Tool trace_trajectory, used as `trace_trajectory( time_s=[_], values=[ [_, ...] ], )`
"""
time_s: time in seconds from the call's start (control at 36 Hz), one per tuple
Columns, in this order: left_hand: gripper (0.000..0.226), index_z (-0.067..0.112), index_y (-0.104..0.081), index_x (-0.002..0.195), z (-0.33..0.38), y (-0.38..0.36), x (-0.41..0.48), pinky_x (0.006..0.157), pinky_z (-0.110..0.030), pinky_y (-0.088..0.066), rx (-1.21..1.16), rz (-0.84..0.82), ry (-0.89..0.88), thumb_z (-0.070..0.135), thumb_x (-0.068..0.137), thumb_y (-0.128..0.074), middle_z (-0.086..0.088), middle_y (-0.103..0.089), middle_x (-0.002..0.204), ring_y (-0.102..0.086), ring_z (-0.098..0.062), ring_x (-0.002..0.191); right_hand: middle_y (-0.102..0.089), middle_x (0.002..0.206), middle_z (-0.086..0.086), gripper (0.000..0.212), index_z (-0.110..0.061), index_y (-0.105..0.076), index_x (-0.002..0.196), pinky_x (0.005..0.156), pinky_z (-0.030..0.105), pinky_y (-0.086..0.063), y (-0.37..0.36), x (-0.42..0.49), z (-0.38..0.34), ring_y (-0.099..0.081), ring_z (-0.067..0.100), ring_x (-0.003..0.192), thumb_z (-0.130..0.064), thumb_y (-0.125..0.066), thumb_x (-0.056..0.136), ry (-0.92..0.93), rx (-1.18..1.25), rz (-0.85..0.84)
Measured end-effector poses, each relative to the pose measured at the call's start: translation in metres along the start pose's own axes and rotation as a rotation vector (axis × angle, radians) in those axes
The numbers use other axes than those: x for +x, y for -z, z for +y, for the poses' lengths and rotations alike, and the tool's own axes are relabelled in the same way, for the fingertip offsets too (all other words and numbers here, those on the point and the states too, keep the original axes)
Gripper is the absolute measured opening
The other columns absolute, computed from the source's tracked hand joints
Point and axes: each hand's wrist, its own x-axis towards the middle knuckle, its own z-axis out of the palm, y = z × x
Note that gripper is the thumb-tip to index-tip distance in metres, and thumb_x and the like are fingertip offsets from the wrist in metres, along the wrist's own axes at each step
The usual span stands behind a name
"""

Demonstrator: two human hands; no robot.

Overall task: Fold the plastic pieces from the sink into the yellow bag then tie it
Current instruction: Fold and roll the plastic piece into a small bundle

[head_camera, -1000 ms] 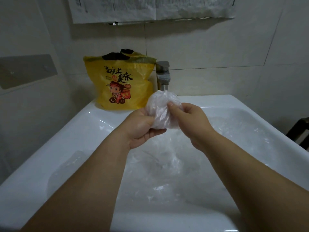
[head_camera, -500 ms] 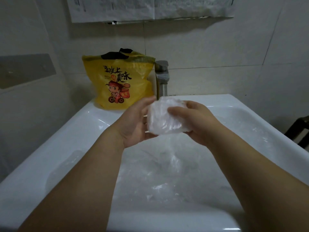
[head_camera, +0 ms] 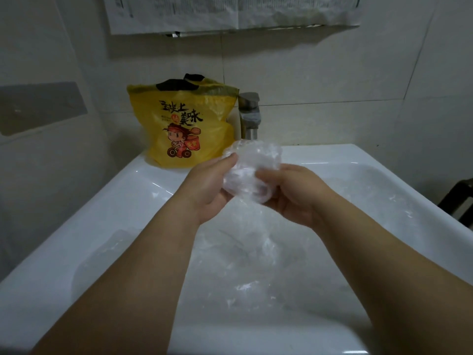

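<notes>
Clear film bunched into a plastic wad is held up between both hands over the white sink. The left hand cups the wad from its left side, the thumb pressed to its upper edge and the fingers passing behind it out of sight. The right hand grips it from the right, its fingers curled into the film. More plastic pieces lie crumpled in the basin below the forearms. The yellow bag, printed with a cartoon figure and dark lettering, stands upright on the sink's back left corner, its top open and its black handles showing. A metal tap rises just beside the bag on its right. Paper sheets hang on the tiled wall above, and a grey plate is fixed to the left wall
</notes>
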Motion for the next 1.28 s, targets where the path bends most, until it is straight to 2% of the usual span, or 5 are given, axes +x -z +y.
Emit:
trace_trajectory(
  time_s=[0.36,0.61,0.92,1.11,1.28],
  values=[
    [0.017,0.003,-0.065,0.097,0.007,0.012,-0.008,0.070,-0.020,-0.057,0.173,-0.115,-0.040,-0.008,0.089,-0.055,-0.012,-0.068,0.091,-0.064,-0.016,0.080,-0.068,0.108,0.017,0.019,-0.005,-0.061,0.107,0.077,0.032,-0.058,0.018,-0.008,-0.017,-0.067,0.028,0.094,0.003,-0.052,0.092,0.018,-0.029,-0.084],
    [0.017,0.007,-0.062,0.105,0.010,0.012,-0.011,0.064,-0.020,-0.053,0.173,-0.163,-0.017,-0.001,0.094,-0.051,-0.014,-0.061,0.094,-0.056,-0.013,0.078,-0.064,0.064,0.007,0.023,-0.003,-0.059,0.085,0.050,0.018,-0.054,0.018,-0.010,-0.022,-0.060,0.010,0.049,0.013,-0.044,0.090,0.025,0.051,-0.076],
    [0.034,0.016,-0.062,0.093,0.010,0.005,-0.016,0.060,-0.021,-0.055,0.171,-0.162,-0.101,-0.008,0.097,-0.038,-0.003,-0.067,0.081,-0.062,-0.011,0.068,-0.063,0.073,0.008,0.026,-0.004,-0.063,0.096,0.055,0.019,-0.057,0.020,-0.009,-0.024,-0.060,0.010,0.053,0.009,-0.040,0.092,-0.048,0.123,-0.093],
    [0.034,0.011,-0.060,0.080,0.004,0.008,-0.012,0.057,-0.019,-0.055,0.350,-0.073,-0.201,-0.012,0.095,-0.040,-0.005,-0.062,0.088,-0.060,-0.014,0.073,-0.056,0.113,0.014,0.028,-0.011,-0.064,0.106,0.075,0.042,-0.057,0.021,-0.012,-0.027,-0.062,0.035,0.092,-0.021,-0.042,0.091,-0.058,0.166,-0.157],
    [0.038,0.013,-0.062,0.078,0.002,0.010,-0.011,0.060,-0.020,-0.055,0.496,-0.058,-0.266,-0.014,0.093,-0.041,-0.006,-0.062,0.091,-0.062,-0.016,0.075,-0.061,0.102,0.015,0.020,-0.008,-0.062,0.098,0.063,0.036,-0.060,0.018,-0.009,-0.021,-0.066,0.028,0.082,-0.024,-0.050,0.096,-0.150,0.048,-0.070]
  ],
)
